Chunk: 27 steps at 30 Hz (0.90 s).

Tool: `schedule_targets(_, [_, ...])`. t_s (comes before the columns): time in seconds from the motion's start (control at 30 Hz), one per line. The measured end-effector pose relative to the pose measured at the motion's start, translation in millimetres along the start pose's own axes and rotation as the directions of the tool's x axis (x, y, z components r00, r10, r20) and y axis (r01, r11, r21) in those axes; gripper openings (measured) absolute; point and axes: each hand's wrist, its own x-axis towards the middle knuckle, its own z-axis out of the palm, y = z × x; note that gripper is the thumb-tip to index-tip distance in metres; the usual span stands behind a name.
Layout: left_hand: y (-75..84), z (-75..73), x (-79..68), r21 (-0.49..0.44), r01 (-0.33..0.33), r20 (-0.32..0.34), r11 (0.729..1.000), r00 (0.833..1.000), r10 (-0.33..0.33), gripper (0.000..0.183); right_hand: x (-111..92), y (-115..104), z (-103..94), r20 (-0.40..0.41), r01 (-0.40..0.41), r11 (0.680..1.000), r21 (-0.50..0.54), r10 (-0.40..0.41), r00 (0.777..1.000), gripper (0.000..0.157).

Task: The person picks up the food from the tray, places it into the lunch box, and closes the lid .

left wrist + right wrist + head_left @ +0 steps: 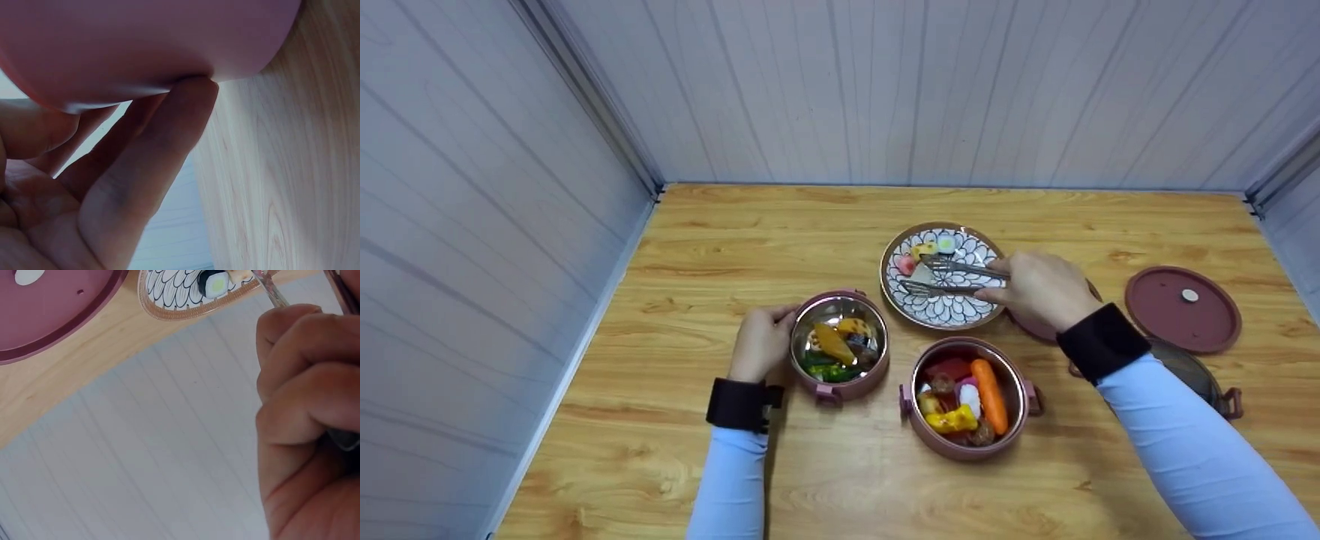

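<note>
My right hand (pixel 1042 289) grips silver tongs (pixel 960 290), whose two arms stand apart over the patterned plate (pixel 952 319). On the plate lie a toy sushi roll (pixel 946 244), a yellow piece (pixel 924 251), a pink-red piece (pixel 906 264) and a pale piece between the tong tips. My left hand (pixel 761 341) rests its fingertips against the outer wall of a pink steel-lined pot (pixel 140 45). Inside that pot are a yellow-orange wedge (pixel 832 343), green pieces and other toy food. In the right wrist view, curled fingers (pixel 304 382) hide most of the tongs.
A second pink pot (pixel 960 452) stands front right of the first, holding a carrot (pixel 988 395), a yellow piece (pixel 952 420) and other toy food. At right lie a maroon lid (pixel 1181 322) and a glass lid (pixel 1181 367), partly under my right arm. Walls border the table.
</note>
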Motion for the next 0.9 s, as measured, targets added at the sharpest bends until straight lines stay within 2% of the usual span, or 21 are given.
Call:
schedule_targets(0.23, [-0.9,0.4,0.3,0.014,-0.024,-0.006,1.000,1.000,0.024,0.022,-2.5,-0.9,0.7,-0.033,0.018,1.000,-0.018,-0.019,0.999,0.052])
schedule_targets(0.53, [-0.3,0.3,0.7,0.017,-0.015,-0.008,1.000,1.000,0.015,0.022,-6.3,-2.6,-3.5,0.010,-0.005,1.000,-0.014,0.005,1.000,0.051])
schedule_targets(0.9, [0.7,0.0,0.0,0.004,-0.002,-0.004,1.000,1.000,0.002,0.022,-11.7,2.5,-12.1,0.018,-0.009,1.000,-0.004,0.009,1.000,0.051])
